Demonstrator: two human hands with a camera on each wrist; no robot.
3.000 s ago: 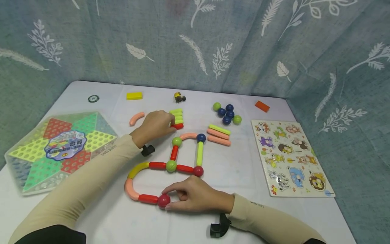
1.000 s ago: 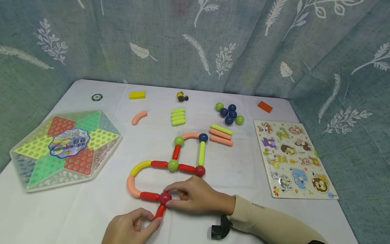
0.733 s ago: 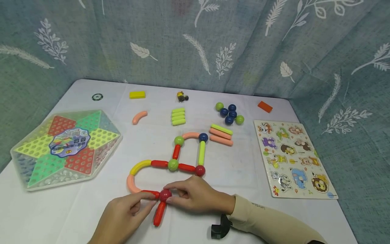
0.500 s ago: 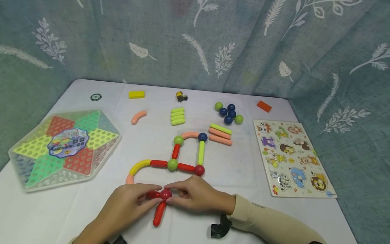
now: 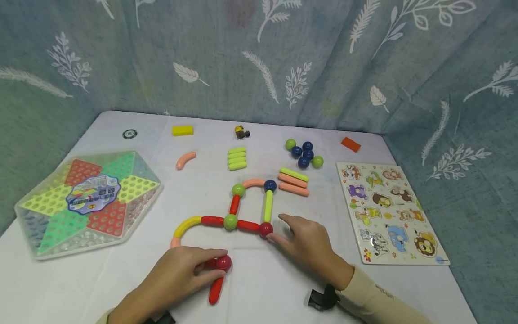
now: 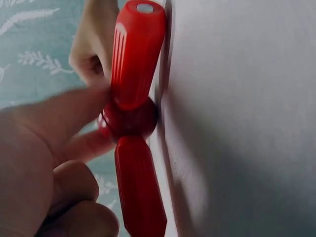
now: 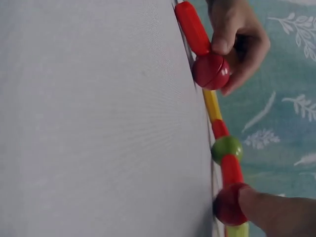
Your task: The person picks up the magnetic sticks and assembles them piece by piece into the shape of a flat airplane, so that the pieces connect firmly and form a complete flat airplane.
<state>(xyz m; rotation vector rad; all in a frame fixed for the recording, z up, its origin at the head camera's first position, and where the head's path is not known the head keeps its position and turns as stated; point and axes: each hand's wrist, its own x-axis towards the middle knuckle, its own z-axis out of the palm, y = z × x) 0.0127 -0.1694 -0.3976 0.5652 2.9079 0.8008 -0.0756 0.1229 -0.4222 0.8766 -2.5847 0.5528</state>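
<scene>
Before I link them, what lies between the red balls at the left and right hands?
Only bare white tabletop separates the nearer red ball from the farther red ball, as the head view shows.

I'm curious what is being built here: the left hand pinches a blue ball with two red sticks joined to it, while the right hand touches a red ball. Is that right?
Not quite: the ball that the left hand pinches is red, not blue, as the head view shows. Two red sticks do join it, and the right hand touches another red ball.
</scene>
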